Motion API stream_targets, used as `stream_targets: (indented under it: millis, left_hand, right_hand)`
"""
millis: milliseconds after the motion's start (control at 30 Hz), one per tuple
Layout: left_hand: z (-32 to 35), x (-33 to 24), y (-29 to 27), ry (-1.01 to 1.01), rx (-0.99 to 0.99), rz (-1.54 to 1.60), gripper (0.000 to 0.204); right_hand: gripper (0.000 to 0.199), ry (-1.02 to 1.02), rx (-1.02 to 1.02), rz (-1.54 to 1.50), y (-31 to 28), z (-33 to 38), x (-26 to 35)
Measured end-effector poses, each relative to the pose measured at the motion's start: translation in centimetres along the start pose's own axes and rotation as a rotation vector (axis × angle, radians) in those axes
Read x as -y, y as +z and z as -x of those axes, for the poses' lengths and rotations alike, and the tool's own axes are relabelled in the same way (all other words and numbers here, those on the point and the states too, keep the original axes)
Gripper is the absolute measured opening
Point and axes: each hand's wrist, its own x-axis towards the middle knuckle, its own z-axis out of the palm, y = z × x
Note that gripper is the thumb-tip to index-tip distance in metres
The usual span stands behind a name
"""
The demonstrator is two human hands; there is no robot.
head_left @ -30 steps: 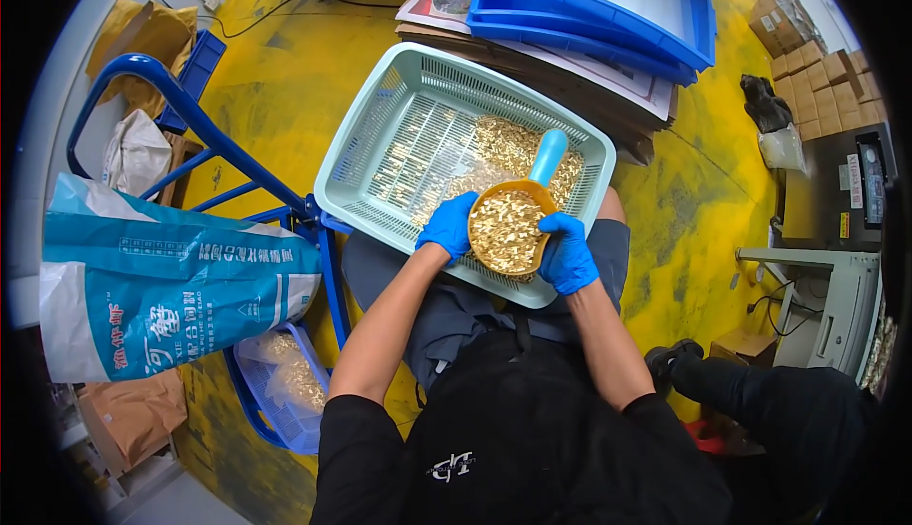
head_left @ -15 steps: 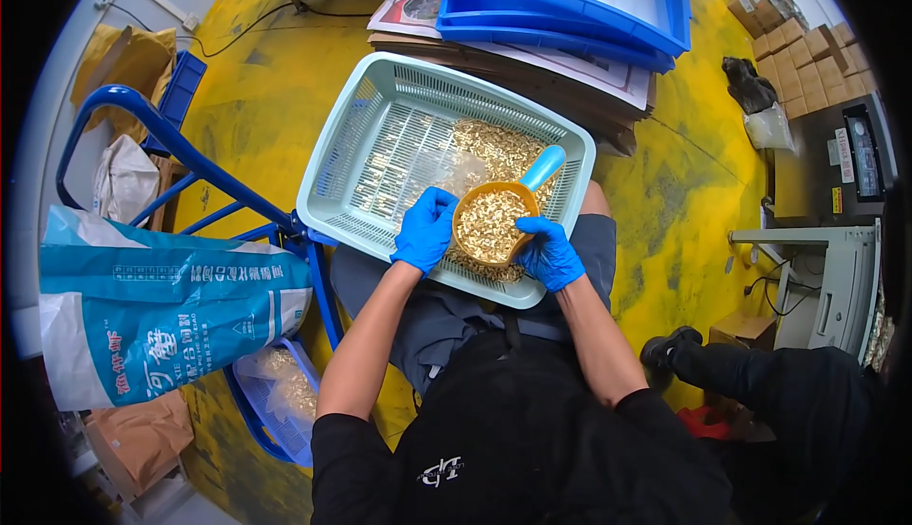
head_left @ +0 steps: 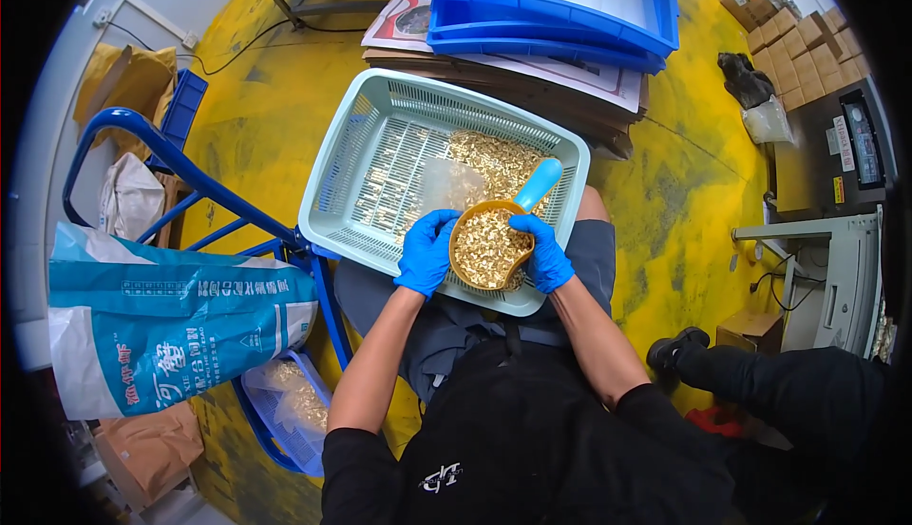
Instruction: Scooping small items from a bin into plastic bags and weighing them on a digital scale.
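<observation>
A pale green slatted plastic basket rests across my lap. Small gold-coloured metal pieces are heaped on its right side and scattered thinly over its left. On the heap lies a clear plastic bag. Over the near right part of the basket is an amber scoop with a light blue handle, full of the same pieces. My right hand, in a blue glove, grips the scoop's right rim with thumb and fingers. My gloved left hand has its fingers curled against the left rim; their tips are partly hidden.
Blue trays sit on stacked cardboard beyond the basket. At left are a blue tubular frame, a blue-and-white sack and a lilac basket holding bagged pieces. Another person's dark-trousered leg extends in from the right.
The view has shifted slightly. Both hands and the scoop sit a little nearer to my body over the basket. The scoop stays held and full.
</observation>
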Motion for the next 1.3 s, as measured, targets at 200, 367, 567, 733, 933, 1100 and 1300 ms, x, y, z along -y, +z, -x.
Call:
stream_targets:
  millis: [200,367,567,733,933,1100,1300]
  left_hand:
    - [-0.1,0.2,-0.1,0.026,-0.041,-0.031,0.015]
    - [0.3,-1.3,-0.6,0.032,0.022,-0.192,0.015]
    - [0.1,-2.0,-0.9,0.119,0.060,-0.269,0.016]
    - [0.2,-1.7,-1.3,0.080,0.108,-0.233,0.016]
    - [0.3,-1.3,-0.8,0.069,0.091,-0.145,0.016]
    - [0.8,-1.1,-1.1,0.123,0.001,-0.221,0.017]
    - [1.7,-3.1,-1.3,0.210,-0.059,-0.482,0.018]
  right_hand:
    - [0.040,0.054,0.045,-0.066,0.8,1.0,1.2]
    - [0.033,0.053,-0.035,-0.084,-0.6,-0.2,0.1]
    - [0.035,0.031,0.103,-0.108,-0.2,0.4,0.8]
    - [0.039,0.087,0.186,-0.122,1.5,1.5,2.3]
    - [0.041,0.155,0.045,-0.134,0.0,0.3,0.5]
    - [0.036,0.108,0.009,-0.082,0.2,0.2,0.3]
    - [0.036,0.046,-0.025,-0.063,0.4,0.0,0.0]
